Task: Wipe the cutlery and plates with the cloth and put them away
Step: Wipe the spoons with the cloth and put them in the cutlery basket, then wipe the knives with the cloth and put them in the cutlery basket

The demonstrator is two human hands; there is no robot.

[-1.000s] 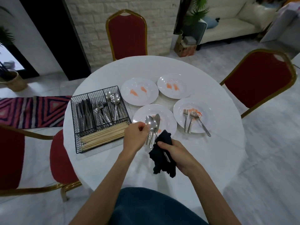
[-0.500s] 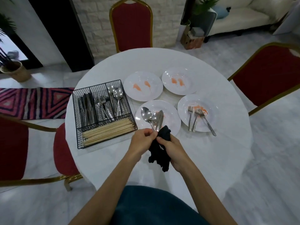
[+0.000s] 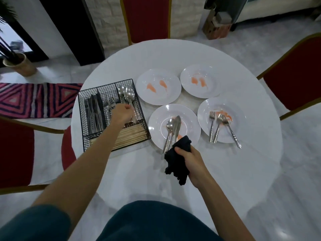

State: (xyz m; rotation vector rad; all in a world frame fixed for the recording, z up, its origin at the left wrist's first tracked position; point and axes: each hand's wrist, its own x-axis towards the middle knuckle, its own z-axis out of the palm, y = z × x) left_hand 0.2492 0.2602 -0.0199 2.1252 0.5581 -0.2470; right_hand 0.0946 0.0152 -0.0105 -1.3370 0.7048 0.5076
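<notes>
left hand: over the spoons in the right compartment of the wire basket; blurred, grip cannot be told
right hand: fingers curled round the black cloth
cloth: bunched, hanging, overlapping the near plate rim
near plate: spoon, knife, orange smear
right plate: three forks
table: white, round

The left hand, left of centre, is blurred above the wire basket, and whether its fingers hold anything cannot be told. Its forearm hides part of the chopsticks. The cloth covers the right hand's fingers and the knife's lower end.
</notes>
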